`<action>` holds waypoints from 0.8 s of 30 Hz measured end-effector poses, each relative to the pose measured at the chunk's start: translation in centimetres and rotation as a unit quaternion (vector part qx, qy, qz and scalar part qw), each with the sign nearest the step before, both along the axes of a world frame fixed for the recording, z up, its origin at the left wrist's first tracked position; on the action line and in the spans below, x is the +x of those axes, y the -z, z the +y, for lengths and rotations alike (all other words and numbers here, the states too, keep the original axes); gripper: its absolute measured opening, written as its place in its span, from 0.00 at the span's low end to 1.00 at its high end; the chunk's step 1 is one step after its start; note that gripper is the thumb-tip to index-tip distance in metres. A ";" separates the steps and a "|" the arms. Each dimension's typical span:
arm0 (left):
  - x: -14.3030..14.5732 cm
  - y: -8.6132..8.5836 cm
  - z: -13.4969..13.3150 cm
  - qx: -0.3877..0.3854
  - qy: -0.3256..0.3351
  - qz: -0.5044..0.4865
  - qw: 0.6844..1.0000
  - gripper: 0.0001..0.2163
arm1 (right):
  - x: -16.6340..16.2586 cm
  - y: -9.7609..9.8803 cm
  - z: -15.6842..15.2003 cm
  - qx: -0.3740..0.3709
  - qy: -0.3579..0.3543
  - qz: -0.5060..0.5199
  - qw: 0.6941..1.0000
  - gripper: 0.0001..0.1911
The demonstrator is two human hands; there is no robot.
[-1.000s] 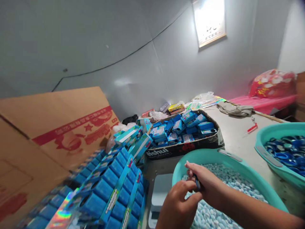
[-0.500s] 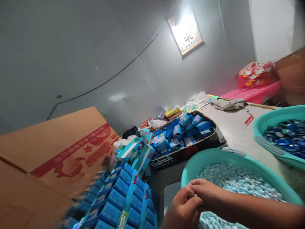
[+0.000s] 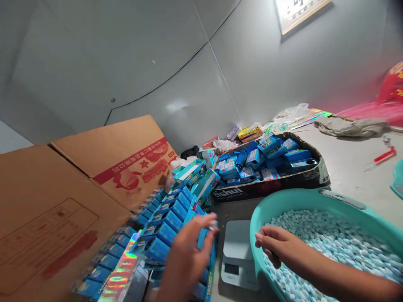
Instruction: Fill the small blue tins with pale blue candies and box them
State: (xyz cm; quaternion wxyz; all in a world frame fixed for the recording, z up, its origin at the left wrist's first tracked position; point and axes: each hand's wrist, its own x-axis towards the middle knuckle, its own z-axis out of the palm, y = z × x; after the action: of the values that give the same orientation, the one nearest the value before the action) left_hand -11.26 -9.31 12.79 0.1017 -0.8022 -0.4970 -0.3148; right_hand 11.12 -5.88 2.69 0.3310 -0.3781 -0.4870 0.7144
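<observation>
My left hand (image 3: 185,258) is smeared by motion over the rows of blue boxes (image 3: 163,220) packed in holographic display trays at lower left. Its fingertips are pinched together on something small and pale that I cannot make out. My right hand (image 3: 273,247) rests inside the near rim of a teal basin (image 3: 292,197), fingers loosely bent and apart, touching the pale blue-white tablets (image 3: 330,241) that fill it. Nothing shows in that hand. A small white scale (image 3: 237,251) sits between the two hands.
A black tray (image 3: 273,184) heaped with small blue boxes stands behind the basin. Large cardboard boxes (image 3: 63,218) fill the left. The edge of a second teal basin (image 3: 397,178), a red-tipped tool (image 3: 382,156) and a grey cloth (image 3: 349,126) lie at the right.
The hands were together over the basin on a small item. The left hand has since swung left to the blue boxes; the right stays in the basin. The view has panned left.
</observation>
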 end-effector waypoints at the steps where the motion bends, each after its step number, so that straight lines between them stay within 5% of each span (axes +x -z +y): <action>1: -1.5 -1.8 0.4 0.007 -0.069 0.008 0.998 0.10 | 0.2 -0.4 -0.1 0.012 0.002 -0.003 1.000 0.25; 4: -5.0 -6.6 3.1 -0.024 -0.255 0.068 0.964 0.09 | 0.6 -1.5 -0.5 0.021 -0.005 -0.004 1.000 0.26; 7: -6.5 -8.9 6.8 -0.121 -0.340 0.145 0.921 0.12 | 0.7 -1.9 -0.6 0.032 -0.002 -0.018 0.999 0.27; 12: -7.4 -8.1 9.7 -0.170 -0.305 0.166 0.923 0.16 | 0.6 -1.8 -0.2 0.050 0.026 -0.019 0.998 0.28; 19: -9.0 -6.3 8.5 -0.198 -0.233 0.073 0.949 0.23 | 0.8 -2.5 -0.9 0.034 0.000 -0.025 0.999 0.28; 24: -8.0 -6.3 8.0 -0.184 -0.274 0.137 0.934 0.23 | 0.8 -2.3 -0.8 0.038 0.001 -0.035 0.999 0.27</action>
State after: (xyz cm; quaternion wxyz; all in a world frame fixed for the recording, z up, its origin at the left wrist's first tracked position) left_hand -19.25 -1.32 19.11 0.1016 -0.6749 -0.7281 -0.0644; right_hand 11.97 -6.69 4.96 0.3289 -0.3903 -0.5249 0.6812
